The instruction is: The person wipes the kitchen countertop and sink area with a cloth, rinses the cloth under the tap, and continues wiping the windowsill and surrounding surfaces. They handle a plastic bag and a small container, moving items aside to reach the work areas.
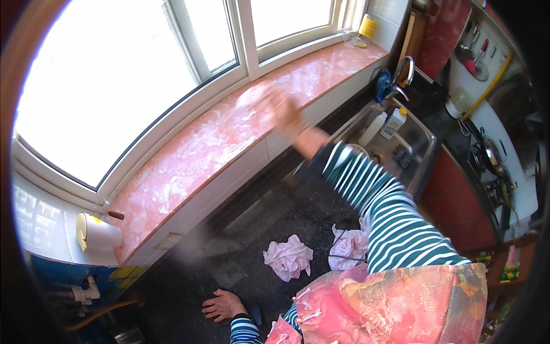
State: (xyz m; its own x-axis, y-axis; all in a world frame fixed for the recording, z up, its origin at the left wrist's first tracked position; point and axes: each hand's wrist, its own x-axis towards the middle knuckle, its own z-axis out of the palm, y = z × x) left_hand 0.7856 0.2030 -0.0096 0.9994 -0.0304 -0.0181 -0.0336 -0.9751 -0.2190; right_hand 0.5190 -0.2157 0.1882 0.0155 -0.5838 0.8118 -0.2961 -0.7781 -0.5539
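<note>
My right hand [284,112], blurred by motion, is over the pink marbled windowsill [172,172]. Under its fingers is a pale pink cloth [253,95], smeared by the same blur and seemingly pressed to the stone. My left hand [224,305] rests palm down on the black speckled countertop [206,266], fingers spread and holding nothing. To its upper right lies a crumpled pink cloth [288,258]. Another pink cloth bundle [346,251], with a dark cord across it, sits by my right sleeve, which partly hides it.
A white canister [99,232] stands at the sill's left end, and a yellow-labelled bottle [368,26] at its far end. The steel sink [423,137] holds a white bottle with a yellow cap [393,123] and a dark scourer [402,156]. Its chrome faucet [406,69] rises behind.
</note>
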